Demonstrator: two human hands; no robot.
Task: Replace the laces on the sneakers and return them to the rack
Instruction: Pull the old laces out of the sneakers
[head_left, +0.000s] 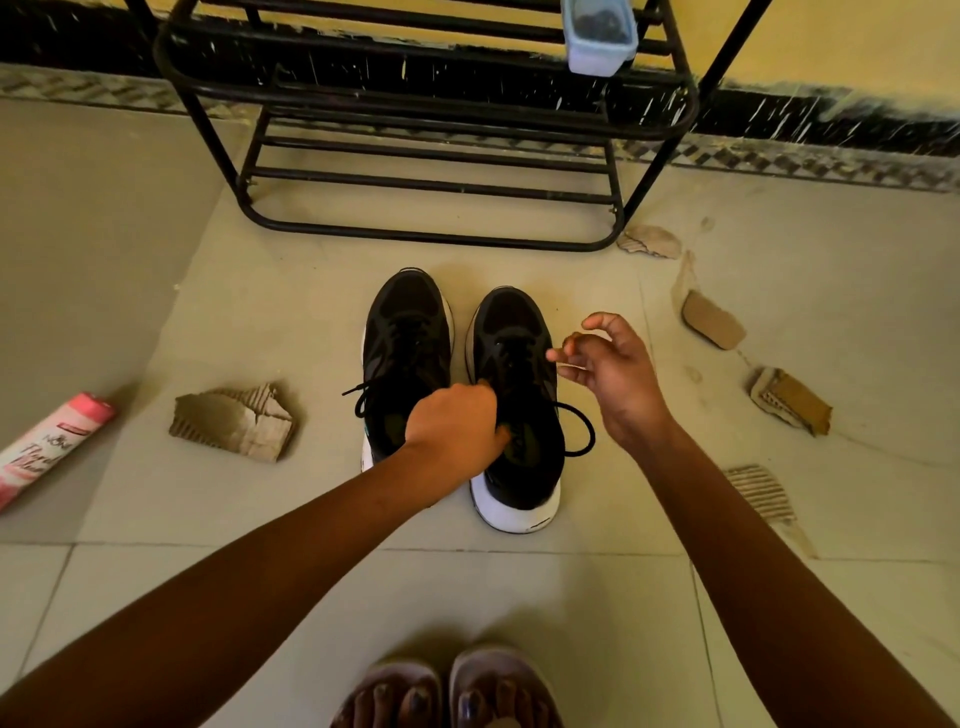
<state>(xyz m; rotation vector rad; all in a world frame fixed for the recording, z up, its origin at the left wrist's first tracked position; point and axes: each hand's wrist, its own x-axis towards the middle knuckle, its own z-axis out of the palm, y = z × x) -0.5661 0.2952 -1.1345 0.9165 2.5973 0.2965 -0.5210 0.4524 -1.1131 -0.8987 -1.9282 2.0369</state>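
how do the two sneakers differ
The farther sneaker sits closer to the rack; the nearer sneaker shows its whole white heel. The left hand grips the nearer sneaker's opening, crossing the farther sneaker's heel. A lace loop trails beside the nearer, a lace end beside the farther. Both are black, white-soled.

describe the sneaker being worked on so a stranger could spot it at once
Find the black metal shoe rack by the wall; two black sneakers with white soles stand side by side before it. It is the right sneaker of the pair. Unlike the left sneaker, the left hand grips its top and a lace loop hangs off its right side.
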